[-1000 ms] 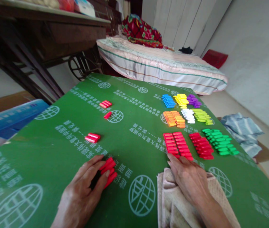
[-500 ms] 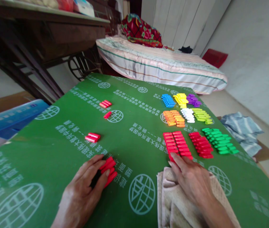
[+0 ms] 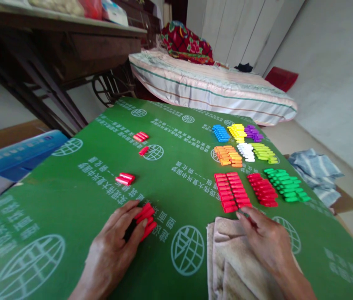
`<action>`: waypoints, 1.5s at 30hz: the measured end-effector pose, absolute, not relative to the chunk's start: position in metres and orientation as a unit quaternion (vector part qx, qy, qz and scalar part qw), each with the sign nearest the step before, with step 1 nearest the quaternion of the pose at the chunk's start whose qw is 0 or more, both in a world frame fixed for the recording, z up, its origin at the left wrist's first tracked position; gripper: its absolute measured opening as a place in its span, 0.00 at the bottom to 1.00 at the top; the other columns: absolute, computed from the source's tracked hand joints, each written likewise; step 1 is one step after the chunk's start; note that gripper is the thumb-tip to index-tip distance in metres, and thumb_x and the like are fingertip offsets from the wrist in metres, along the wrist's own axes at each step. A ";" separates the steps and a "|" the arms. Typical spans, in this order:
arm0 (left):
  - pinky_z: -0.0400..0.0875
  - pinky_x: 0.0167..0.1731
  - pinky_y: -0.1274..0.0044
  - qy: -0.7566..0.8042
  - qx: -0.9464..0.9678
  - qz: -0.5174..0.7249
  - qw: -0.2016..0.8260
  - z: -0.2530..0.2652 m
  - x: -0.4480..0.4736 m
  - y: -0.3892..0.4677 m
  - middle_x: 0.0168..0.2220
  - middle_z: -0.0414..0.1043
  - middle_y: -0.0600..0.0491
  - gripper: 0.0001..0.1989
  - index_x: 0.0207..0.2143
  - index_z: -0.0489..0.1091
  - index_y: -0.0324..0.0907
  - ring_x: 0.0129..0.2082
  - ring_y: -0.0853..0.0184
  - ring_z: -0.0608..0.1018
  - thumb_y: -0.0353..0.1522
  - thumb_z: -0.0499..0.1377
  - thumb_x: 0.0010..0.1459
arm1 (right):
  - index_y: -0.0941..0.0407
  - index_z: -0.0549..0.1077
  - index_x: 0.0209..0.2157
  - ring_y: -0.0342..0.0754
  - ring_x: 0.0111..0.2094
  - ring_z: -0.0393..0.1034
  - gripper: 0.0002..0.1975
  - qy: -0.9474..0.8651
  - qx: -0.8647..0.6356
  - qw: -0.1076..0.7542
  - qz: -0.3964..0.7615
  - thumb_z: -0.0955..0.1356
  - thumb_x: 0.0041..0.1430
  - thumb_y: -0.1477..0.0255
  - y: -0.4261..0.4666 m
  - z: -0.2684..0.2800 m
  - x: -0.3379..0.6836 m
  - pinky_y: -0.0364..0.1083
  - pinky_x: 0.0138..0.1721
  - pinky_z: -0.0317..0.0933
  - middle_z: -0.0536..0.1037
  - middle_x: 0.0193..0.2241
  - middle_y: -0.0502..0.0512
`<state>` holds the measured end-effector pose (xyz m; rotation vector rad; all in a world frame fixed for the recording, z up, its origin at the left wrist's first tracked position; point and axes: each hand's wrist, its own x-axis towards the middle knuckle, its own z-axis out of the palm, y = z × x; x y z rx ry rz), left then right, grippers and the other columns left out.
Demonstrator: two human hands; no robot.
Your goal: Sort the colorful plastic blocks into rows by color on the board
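My left hand (image 3: 112, 241) is closed around several red plastic caps (image 3: 145, 212), small tubes held side by side between thumb and fingers, low over the green board. At the near end of two columns of bright red caps (image 3: 228, 187), my right hand (image 3: 265, 233) pinches at the last cap of the right column; its fingertips partly hide it. A folded beige cloth (image 3: 226, 254) lies under that hand. Left of centre are a pair of red caps (image 3: 125, 179), a single one (image 3: 143, 151) and a small group (image 3: 140, 136).
Sorted groups fill the board's right side: darker red (image 3: 262, 190), green (image 3: 287, 184), orange (image 3: 228, 155), white (image 3: 246, 152), lime (image 3: 264, 153), blue (image 3: 221, 133), yellow (image 3: 237, 132) and purple (image 3: 253, 133). A bed (image 3: 210, 83) stands beyond, a wooden sewing table (image 3: 101, 50) at left.
My right hand has shifted right and slightly nearer me along the red columns, uncovering the left column's near end. My left hand keeps its caps. The view has shifted slightly.
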<state>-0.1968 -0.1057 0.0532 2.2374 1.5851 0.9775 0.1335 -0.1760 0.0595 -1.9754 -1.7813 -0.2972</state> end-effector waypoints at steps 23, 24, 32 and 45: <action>0.72 0.50 0.72 0.563 0.722 0.355 0.188 0.061 -0.187 -0.118 0.49 0.72 0.45 0.12 0.42 0.72 0.40 0.49 0.65 0.75 0.36 0.56 0.58 | 0.55 0.75 0.38 0.45 0.26 0.74 0.14 -0.803 -0.555 0.216 -0.012 0.59 0.65 0.68 -0.167 0.080 0.052 0.43 0.29 0.63 0.81 0.33 0.55; 0.72 0.50 0.73 0.565 0.719 0.356 0.193 0.061 -0.187 -0.119 0.50 0.72 0.45 0.12 0.42 0.72 0.40 0.49 0.65 0.75 0.36 0.56 0.59 | 0.54 0.75 0.38 0.45 0.26 0.74 0.14 -0.807 -0.553 0.205 0.000 0.59 0.65 0.69 -0.167 0.081 0.048 0.43 0.28 0.62 0.81 0.33 0.54; 0.72 0.50 0.72 0.558 0.712 0.379 0.196 0.060 -0.192 -0.122 0.49 0.72 0.46 0.11 0.42 0.71 0.41 0.48 0.66 0.75 0.34 0.56 0.58 | 0.51 0.72 0.43 0.45 0.31 0.73 0.13 -0.827 -0.549 0.067 0.104 0.58 0.65 0.72 -0.139 0.104 0.004 0.43 0.31 0.61 0.78 0.34 0.53; 0.74 0.47 0.72 0.531 0.750 0.373 0.130 0.052 -0.203 -0.106 0.47 0.74 0.49 0.17 0.42 0.72 0.45 0.45 0.63 0.78 0.44 0.58 0.54 | 0.58 0.71 0.42 0.51 0.41 0.69 0.11 -0.891 -0.445 0.000 0.084 0.62 0.58 0.79 -0.081 0.121 -0.039 0.49 0.40 0.65 0.73 0.41 0.60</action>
